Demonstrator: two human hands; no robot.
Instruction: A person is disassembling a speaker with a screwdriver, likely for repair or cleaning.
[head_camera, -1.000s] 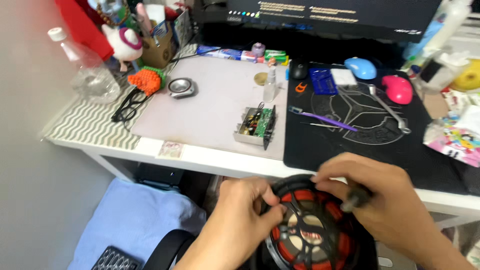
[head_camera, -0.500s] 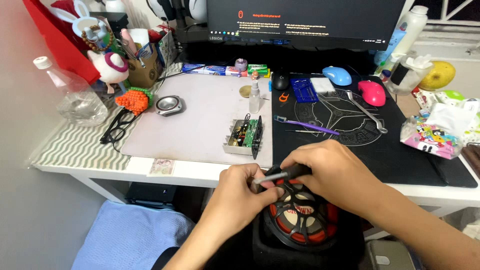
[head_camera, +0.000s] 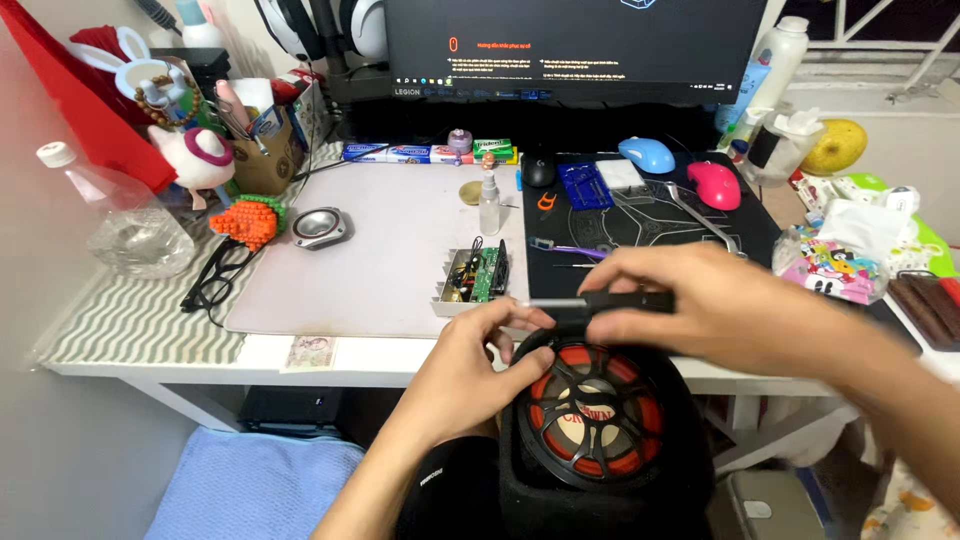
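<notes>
A black speaker box with a round red-and-black grille rests on my lap below the desk edge. My left hand pinches the grille's upper left rim. My right hand holds a black-handled screwdriver level above the grille's top, its metal shaft pointing left toward my left fingers. A small green circuit board in a metal frame lies on the grey mat just beyond my hands.
On the white desk stand a monitor, a small loose speaker driver, glasses, a plastic bottle, a spray bottle, blue and pink mice, tools on a black mat, snack packets right.
My hands rose from the grille's face to its top rim. The screwdriver went from upright to lying level, and my view lifted toward the monitor.
</notes>
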